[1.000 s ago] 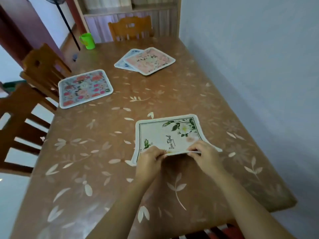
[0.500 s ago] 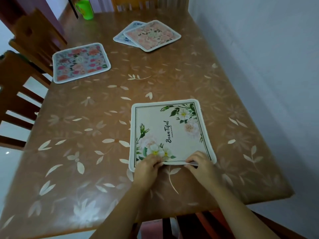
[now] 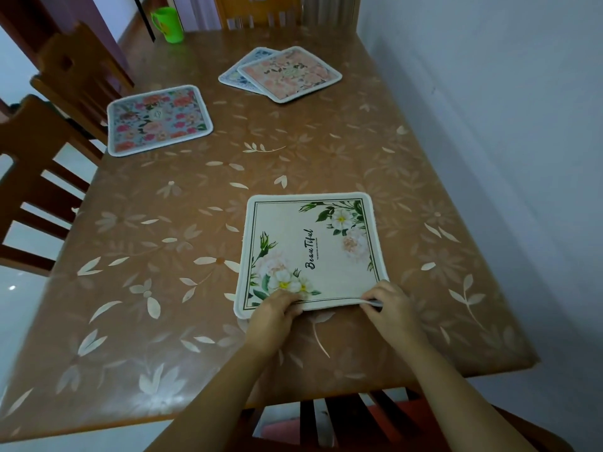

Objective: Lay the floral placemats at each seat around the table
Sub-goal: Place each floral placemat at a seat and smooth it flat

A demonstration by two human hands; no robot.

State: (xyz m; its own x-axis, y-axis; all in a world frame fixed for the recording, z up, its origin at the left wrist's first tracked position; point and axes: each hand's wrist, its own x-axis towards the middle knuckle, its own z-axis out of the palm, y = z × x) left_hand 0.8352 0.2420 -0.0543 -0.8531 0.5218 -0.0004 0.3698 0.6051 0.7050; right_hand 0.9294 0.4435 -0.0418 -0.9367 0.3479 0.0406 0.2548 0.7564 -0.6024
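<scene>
A cream placemat (image 3: 313, 249) with white flowers and the word "Beautiful" lies flat on the brown table (image 3: 163, 256) at the near seat. My left hand (image 3: 274, 313) pinches its near edge towards the left corner. My right hand (image 3: 390, 306) pinches the near right corner, which is slightly lifted. A placemat with pink and red flowers (image 3: 158, 120) lies at the left side seat. Farther back, a peach floral placemat (image 3: 290, 73) rests on top of a blue one (image 3: 243, 71), which is mostly covered.
A green cup (image 3: 168, 24) stands at the far left corner. Wooden chairs stand on the left (image 3: 36, 177), at the far end (image 3: 257, 11) and below the near edge (image 3: 342, 422). A grey wall (image 3: 489, 125) runs along the table's right side.
The cream placemat went from curled, with its near half folded under, to spread flat and drawn nearer to the front edge. Both hands kept hold of its near edge. The view tilted down.
</scene>
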